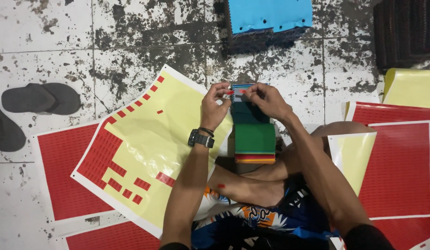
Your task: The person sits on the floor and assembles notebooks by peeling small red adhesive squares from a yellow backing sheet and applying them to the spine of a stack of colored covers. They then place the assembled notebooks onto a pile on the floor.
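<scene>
My left hand, with a black watch on the wrist, and my right hand meet at the far end of a stack of coloured sheets with a green sheet on top. Both pinch a small red sticker at the stack's top edge. The stack rests over my crossed legs. To the left lies a yellow backing sheet with several red stickers still on it and most peeled off.
Full red sticker sheets lie on the stained tile floor at the left and right. A peeled yellow sheet rests on my right knee. Blue punched sheets sit far ahead, dark sandals at the far left.
</scene>
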